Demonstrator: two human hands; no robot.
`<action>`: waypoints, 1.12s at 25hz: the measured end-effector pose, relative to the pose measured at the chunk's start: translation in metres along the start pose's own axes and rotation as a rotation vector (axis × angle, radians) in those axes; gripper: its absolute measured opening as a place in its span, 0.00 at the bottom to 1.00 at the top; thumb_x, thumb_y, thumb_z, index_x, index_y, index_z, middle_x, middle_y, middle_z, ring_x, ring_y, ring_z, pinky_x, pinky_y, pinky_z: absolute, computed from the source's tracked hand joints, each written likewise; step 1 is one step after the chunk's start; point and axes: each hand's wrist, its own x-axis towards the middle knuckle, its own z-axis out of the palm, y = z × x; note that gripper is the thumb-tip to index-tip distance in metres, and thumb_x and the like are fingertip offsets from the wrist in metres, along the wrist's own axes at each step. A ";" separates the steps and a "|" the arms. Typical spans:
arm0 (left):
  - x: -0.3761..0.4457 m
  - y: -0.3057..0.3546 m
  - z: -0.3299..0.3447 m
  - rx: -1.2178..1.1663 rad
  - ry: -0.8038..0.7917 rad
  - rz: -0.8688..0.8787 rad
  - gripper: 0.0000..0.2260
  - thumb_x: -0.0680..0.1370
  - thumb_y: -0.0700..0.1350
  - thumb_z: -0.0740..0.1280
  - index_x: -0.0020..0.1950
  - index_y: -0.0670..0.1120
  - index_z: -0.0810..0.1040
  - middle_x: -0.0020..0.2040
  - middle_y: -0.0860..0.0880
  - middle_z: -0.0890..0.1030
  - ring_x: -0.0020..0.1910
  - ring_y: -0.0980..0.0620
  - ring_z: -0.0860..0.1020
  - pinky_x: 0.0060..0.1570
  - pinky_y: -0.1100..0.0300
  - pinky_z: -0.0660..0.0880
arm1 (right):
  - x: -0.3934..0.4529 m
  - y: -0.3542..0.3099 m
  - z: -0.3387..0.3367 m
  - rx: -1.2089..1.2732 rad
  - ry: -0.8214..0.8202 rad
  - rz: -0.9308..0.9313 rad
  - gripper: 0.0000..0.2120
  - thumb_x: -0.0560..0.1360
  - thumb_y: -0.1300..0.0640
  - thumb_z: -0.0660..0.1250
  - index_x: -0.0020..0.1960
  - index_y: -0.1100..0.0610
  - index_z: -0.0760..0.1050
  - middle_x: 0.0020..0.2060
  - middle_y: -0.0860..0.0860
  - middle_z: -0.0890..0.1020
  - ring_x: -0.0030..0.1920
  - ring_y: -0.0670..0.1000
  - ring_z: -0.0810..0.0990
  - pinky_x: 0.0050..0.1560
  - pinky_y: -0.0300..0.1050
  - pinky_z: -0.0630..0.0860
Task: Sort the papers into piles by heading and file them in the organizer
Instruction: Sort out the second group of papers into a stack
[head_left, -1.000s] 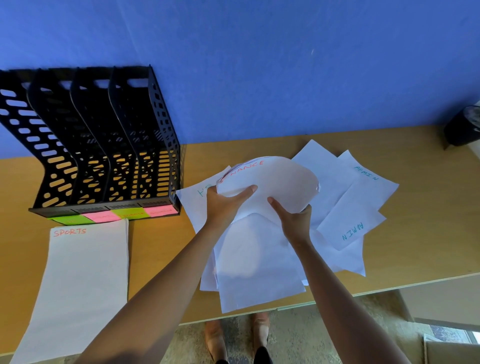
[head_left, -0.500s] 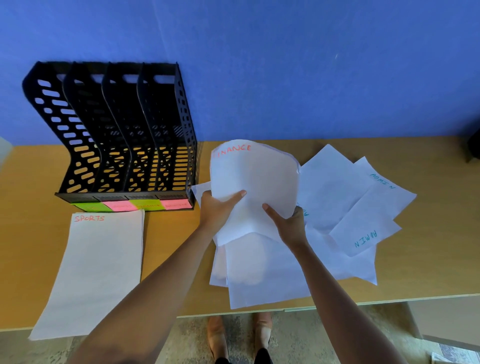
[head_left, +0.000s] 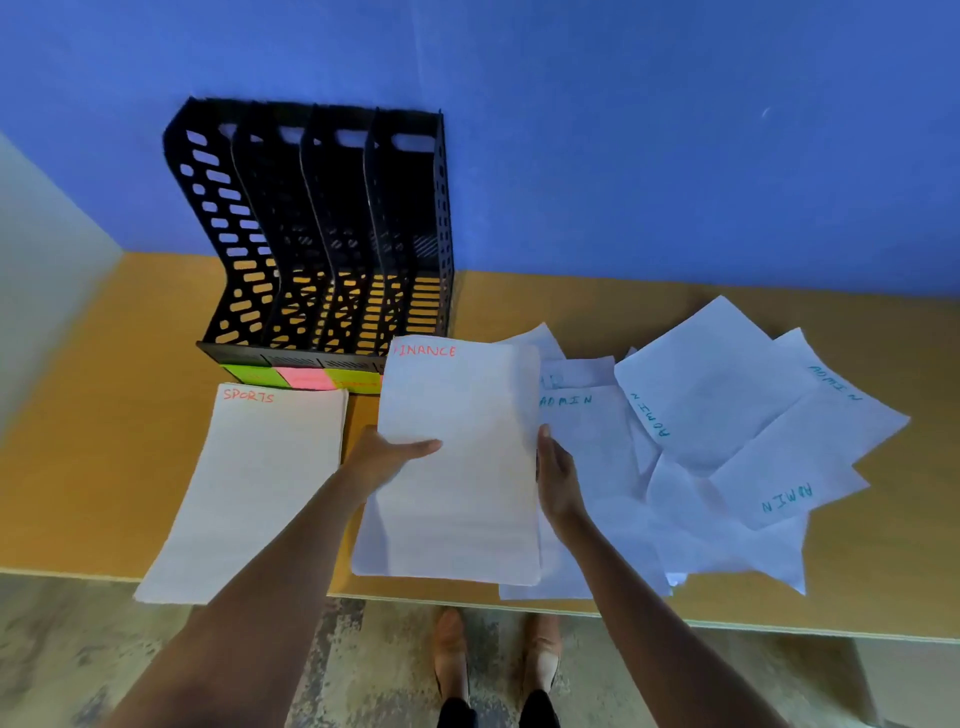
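Observation:
A white stack of sheets headed FINANCE (head_left: 467, 415) hangs over the yellow desk (head_left: 104, 441), just right of the SPORTS pile (head_left: 260, 483). My left hand (head_left: 387, 460) grips its left edge, thumb across the top sheet. My right hand (head_left: 556, 480) holds its right edge. Several loose ADMIN sheets (head_left: 727, 405) lie scattered to the right, some turned round. The black organizer (head_left: 332, 234) with four slots stands against the blue wall, with green and pink labels (head_left: 306, 378) along its front.
A pale side wall (head_left: 36, 291) closes off the desk's left end. The desk's front edge (head_left: 727, 621) runs below the papers, with the floor and the person's feet (head_left: 493, 654) beneath it.
The FINANCE sheets have moved left from over the scattered heap and flattened out beside the SPORTS pile. The camera has turned left and down, showing more of the organizer.

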 end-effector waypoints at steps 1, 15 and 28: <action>-0.003 -0.008 -0.011 0.026 -0.010 -0.031 0.19 0.64 0.46 0.83 0.51 0.50 0.82 0.46 0.55 0.86 0.48 0.55 0.83 0.49 0.60 0.79 | -0.002 0.004 0.003 -0.095 0.044 -0.056 0.10 0.84 0.52 0.57 0.59 0.48 0.75 0.54 0.53 0.83 0.54 0.55 0.83 0.58 0.58 0.80; -0.015 -0.047 -0.076 0.187 0.146 -0.112 0.10 0.66 0.42 0.81 0.44 0.43 0.84 0.39 0.47 0.84 0.39 0.47 0.81 0.40 0.60 0.75 | -0.011 0.059 0.054 -1.428 -0.182 -0.301 0.29 0.80 0.42 0.55 0.79 0.44 0.54 0.81 0.49 0.51 0.80 0.59 0.46 0.76 0.61 0.40; -0.023 -0.054 -0.085 0.268 0.253 -0.094 0.13 0.69 0.44 0.78 0.52 0.43 0.83 0.49 0.44 0.85 0.47 0.44 0.82 0.46 0.55 0.78 | 0.001 0.047 0.049 -1.415 -0.147 -0.173 0.28 0.83 0.51 0.54 0.80 0.49 0.51 0.81 0.51 0.49 0.80 0.61 0.45 0.78 0.62 0.46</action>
